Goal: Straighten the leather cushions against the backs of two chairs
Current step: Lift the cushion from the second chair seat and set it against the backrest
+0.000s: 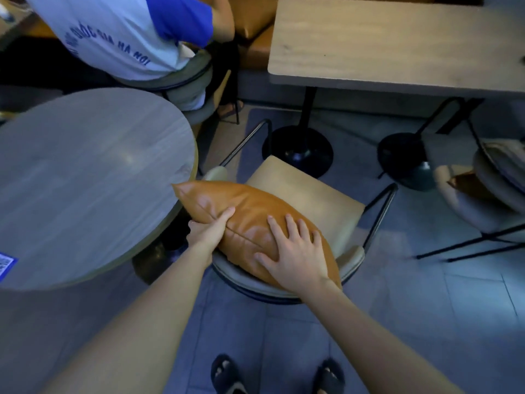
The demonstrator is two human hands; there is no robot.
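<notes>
A tan leather cushion [244, 214] leans along the curved back of the chair [306, 191] just below me, above its beige seat. My left hand [208, 230] grips the cushion's left edge, thumb on top along the seam. Spread flat, my right hand [295, 251] presses on the cushion's right half. A second chair [483, 194] stands at the right edge, with what looks like a brown cushion [466, 182] partly hidden on it.
A round grey table [85, 180] sits close on the left, touching the cushion's corner. A rectangular wooden table [397, 44] on a black pedestal base [298, 152] stands beyond the chair. A seated person [127, 38] is at the upper left. My sandalled feet [275, 373] are on the tiled floor.
</notes>
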